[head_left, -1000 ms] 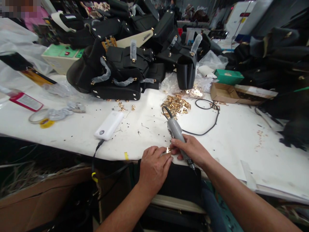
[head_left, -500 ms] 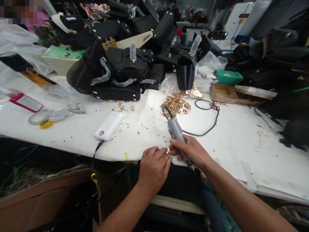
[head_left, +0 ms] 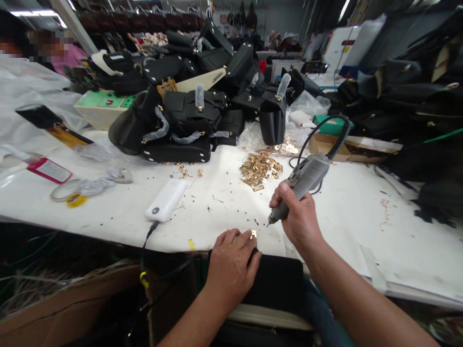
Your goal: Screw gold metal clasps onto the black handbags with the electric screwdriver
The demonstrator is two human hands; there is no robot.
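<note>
Head view, and here's the change: R hand [head_left: 300, 212] comes off the gold fitting [head_left: 253, 234], lifts and swings the grey corded driver [head_left: 309, 173] round! Tip was aimed back over the black leather piece [head_left: 282, 279]; now it points down-left at the desk [head_left: 347, 217], cord [head_left: 342, 132] looping up top. R grip's wrapped tight round the body, thumb along the side. Tip's right by the scattered small black bits [head_left: 255, 221]; touching or just above, can't tell.

L hand [head_left: 233, 262] stays put: fingers bent, part-closed, low over the desk edge, fitting at the fingertips, thumb by the black piece. Real pinch or just resting? Can't tell, underside's hidden.

So what's it mean? My read: L alone now steadies the fitting, R's freed up w/ the driver in a tip-first working hold. Driver's near the fitting, not touching. Gold parts heap [head_left: 260, 168] sits beyond, approx. centre desk.
</note>
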